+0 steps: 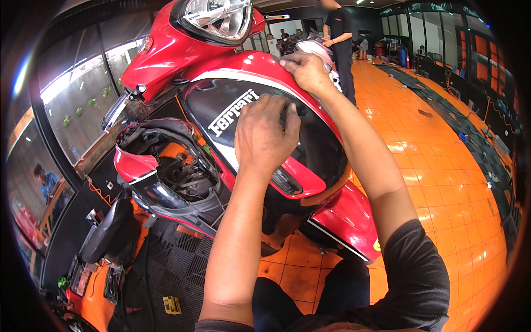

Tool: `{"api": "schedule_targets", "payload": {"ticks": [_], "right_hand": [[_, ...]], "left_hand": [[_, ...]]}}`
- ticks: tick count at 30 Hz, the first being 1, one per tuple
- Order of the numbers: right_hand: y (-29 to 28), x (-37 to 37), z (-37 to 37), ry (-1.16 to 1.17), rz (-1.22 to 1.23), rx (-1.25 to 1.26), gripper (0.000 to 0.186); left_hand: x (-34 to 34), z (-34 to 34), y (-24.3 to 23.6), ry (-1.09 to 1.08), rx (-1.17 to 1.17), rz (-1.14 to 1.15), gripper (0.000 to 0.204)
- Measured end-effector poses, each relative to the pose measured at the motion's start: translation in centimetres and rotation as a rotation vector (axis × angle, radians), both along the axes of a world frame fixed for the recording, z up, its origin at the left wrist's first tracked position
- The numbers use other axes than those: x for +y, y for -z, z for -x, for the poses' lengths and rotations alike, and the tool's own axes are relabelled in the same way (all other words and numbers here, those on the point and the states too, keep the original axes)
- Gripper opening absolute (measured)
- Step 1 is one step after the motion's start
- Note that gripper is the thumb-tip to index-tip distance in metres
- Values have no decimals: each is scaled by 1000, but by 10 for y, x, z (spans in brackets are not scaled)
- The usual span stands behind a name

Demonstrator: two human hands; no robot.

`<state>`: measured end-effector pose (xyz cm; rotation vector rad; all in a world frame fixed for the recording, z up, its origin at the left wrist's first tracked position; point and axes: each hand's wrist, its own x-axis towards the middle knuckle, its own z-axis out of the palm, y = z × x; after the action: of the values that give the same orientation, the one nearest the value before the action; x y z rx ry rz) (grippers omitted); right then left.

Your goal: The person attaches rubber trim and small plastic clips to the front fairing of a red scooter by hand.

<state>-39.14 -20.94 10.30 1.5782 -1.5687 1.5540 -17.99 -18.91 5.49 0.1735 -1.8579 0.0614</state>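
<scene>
A red scooter's body panel point(260, 62), with a black glossy centre and white lettering, stands in front of me. Against the black surface is my left hand point(265, 133), its back toward me and its fingers curled in. A small dark piece point(301, 110) shows by its thumb and fingers; its kind is hard to make out. Farther up, my right hand point(307, 72) is closed over the panel's red upper right edge, with its fingertips partly hidden. Above the panel sits the headlight point(217, 22) in its red cowl.
Left of the panel lies the scooter's open seat bay point(185, 177). The red front fender point(348, 221) is at lower right. A black seat point(112, 229) and a small yellow box point(172, 305) are at lower left. A person point(338, 39) stands beyond, beside another scooter.
</scene>
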Motion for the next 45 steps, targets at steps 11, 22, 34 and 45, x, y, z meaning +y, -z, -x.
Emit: {"api": "schedule_targets", "payload": {"ticks": [11, 22, 34, 45], "right_hand": [[13, 2, 3, -30, 113, 32, 27], [14, 7, -5, -6, 108, 81, 26], [11, 6, -5, 4, 54, 82, 25], [16, 2, -6, 15, 119, -15, 26]], "left_hand": [[-1, 1, 1, 2, 4, 19, 10], [1, 0, 0, 4, -5, 0, 11], [0, -1, -1, -1, -7, 36, 10], [-1, 1, 3, 1, 46, 35, 8]]}}
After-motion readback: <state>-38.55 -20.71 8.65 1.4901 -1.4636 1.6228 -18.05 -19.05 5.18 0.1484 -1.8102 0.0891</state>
